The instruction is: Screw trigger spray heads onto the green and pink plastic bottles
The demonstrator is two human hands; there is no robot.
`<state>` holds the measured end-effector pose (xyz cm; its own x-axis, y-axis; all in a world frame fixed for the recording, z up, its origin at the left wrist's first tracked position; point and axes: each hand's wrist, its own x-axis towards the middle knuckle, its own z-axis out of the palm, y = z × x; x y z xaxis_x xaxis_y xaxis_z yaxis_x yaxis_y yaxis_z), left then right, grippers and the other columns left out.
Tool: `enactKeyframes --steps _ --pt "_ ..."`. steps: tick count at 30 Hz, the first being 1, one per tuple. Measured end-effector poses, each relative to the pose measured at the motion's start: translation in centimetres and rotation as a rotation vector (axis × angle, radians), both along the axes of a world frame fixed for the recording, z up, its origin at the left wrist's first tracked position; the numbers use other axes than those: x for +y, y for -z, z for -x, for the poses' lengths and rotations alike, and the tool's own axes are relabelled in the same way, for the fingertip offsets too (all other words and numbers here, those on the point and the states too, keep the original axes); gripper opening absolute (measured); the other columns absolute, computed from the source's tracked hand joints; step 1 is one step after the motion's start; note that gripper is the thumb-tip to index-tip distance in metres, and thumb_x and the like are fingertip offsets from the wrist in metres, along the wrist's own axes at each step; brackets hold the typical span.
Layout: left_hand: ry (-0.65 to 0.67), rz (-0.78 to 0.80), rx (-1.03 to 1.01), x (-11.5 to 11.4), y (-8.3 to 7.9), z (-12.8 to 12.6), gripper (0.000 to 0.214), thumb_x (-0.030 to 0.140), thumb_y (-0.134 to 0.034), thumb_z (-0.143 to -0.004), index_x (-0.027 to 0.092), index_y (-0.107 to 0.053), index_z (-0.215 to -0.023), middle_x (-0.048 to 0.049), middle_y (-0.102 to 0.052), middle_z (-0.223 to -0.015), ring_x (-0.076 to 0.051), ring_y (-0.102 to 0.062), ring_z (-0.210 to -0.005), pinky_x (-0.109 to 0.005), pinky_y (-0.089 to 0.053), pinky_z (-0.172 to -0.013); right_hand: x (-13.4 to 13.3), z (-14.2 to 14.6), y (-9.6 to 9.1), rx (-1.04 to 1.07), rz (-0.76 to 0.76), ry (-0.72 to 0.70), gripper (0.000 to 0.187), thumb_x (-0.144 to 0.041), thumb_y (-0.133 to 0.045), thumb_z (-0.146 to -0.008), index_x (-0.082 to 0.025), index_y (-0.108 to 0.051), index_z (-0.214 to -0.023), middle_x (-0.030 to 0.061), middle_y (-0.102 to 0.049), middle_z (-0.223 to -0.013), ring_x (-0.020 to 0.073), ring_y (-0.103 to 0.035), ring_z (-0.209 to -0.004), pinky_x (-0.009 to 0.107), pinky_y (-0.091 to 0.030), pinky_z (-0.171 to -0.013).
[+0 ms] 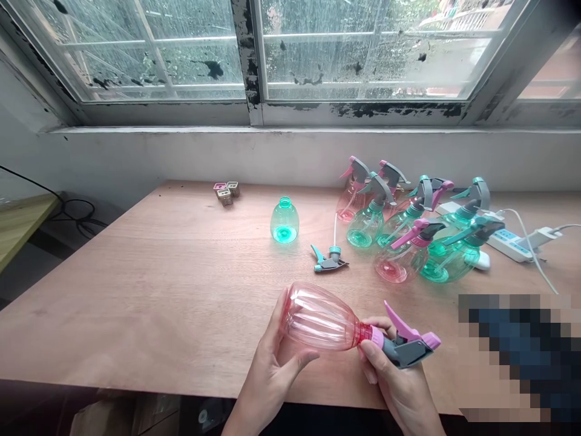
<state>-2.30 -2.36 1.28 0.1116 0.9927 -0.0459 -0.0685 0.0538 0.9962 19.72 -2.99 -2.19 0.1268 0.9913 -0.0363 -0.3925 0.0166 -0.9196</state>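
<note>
Holding pink bottle [320,322] sideways just above near edge of table [158,290]. Cupping its body with left hand [272,366], grip closed around it; clasping its sprayer [406,346] at the neck with right hand [399,387], grip closed too. Farther back on table: capless green bottle [284,221], loose sprayer [329,259] near it, capped bottles [408,233] clustered right.

Bare left hand [271,367], right hand [398,387]
</note>
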Motion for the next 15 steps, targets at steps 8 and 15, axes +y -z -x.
enactKeyframes --steps 8,15 --pt "-0.033 0.028 -0.005 0.3 -0.5 -0.1 0.089 0.042 -0.09 -0.084 0.039 -0.044 -0.162 -0.0037 -0.043 -0.173 -0.04 -0.038 -0.158 -0.054 -0.028 -0.132 -0.3 0.9 -1.2 -0.094 0.057 0.073 0.037 -0.044 -0.094 -0.083 -0.022 -0.076 -0.107 -0.0024 -0.067 -0.063 0.0133 -0.052 -0.043 0.025 -0.041 -0.045" --pt "0.004 0.021 -0.008 -0.2 0.0 -0.1 0.091 0.035 -0.087 -0.089 0.046 -0.036 -0.164 0.0005 -0.038 -0.175 -0.035 -0.039 -0.159 -0.053 -0.025 -0.133 -0.2 0.9 -1.3 0.011 0.045 0.073 0.035 -0.045 -0.093 -0.085 -0.022 -0.074 -0.103 -0.0015 -0.068 -0.064 0.0108 -0.051 -0.042 0.022 -0.04 -0.044"
